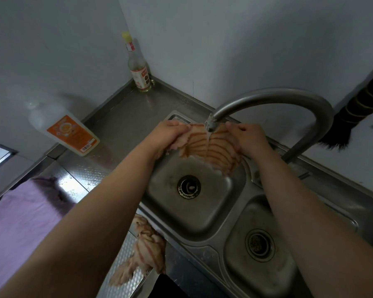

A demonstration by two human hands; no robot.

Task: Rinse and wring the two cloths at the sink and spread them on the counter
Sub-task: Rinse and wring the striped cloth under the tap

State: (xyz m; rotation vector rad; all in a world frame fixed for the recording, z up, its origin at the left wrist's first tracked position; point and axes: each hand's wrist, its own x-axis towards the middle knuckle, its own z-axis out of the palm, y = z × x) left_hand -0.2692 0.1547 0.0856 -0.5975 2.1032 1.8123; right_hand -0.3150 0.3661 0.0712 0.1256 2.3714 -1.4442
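Note:
Both hands hold one striped orange-and-cream cloth (211,151) spread under the running faucet (211,123), above the left basin of the steel sink (190,209). My left hand (170,134) grips the cloth's left edge and my right hand (249,137) grips its right edge. Water streams down onto the middle of the cloth. A second striped cloth (145,246) lies crumpled on the counter at the sink's front left edge, partly hanging over the counter's front.
A purple cloth (19,216) lies on the counter at the left. A detergent bottle (67,130) lies against the left wall and a tall bottle (138,67) stands in the corner. The right basin (261,244) has a drain. A dark brush (357,110) hangs at the right.

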